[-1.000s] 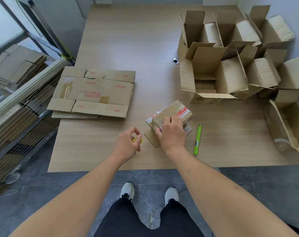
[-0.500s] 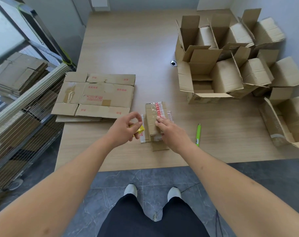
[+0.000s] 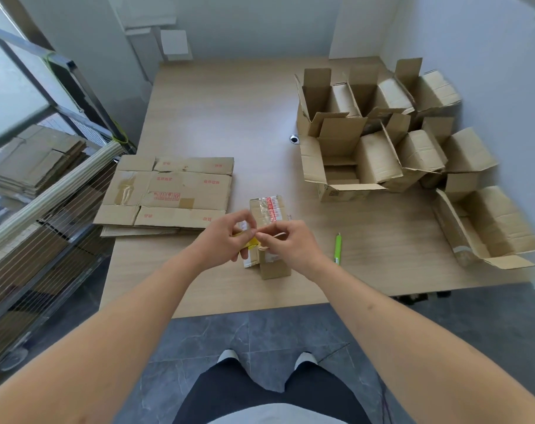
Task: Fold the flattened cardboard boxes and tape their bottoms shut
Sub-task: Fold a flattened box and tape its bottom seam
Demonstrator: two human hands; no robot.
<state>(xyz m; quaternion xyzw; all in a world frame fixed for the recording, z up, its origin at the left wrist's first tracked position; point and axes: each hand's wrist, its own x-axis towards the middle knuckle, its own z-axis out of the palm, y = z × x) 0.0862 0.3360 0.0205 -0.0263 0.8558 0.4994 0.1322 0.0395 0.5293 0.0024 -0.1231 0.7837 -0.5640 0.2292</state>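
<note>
1. Left hand [image 3: 226, 240]: raised over the near middle of the wooden table [image 3: 217, 117], fingers curled, pinching a small yellow object [image 3: 251, 242]; exact nature of that object not discernible.
2. Right hand [image 3: 290, 244]: fingers curled, fingertips meeting the left hand's at the yellow object; thin pale strip pinched between thumb and fingers, possibly tape, not certain.
3. Small cardboard box [image 3: 267, 215]: resting on the table directly beneath and behind both hands, clear tape and red-printed tape across its upper face; near end partly hidden by the hands.
4. Stack of flattened boxes [image 3: 168, 194]: lying flat on the table, left of the small box, well apart from it.
5. Group of folded boxes [image 3: 379, 139]: standing at the right and far-right of the table, flaps open upward.
6. Green pen-shaped tool [image 3: 338, 247]: lying on the table just right of the right hand, not touched.
7. Wire rack [image 3: 36, 209]: left of the table, loaded with more flattened cardboard.
</note>
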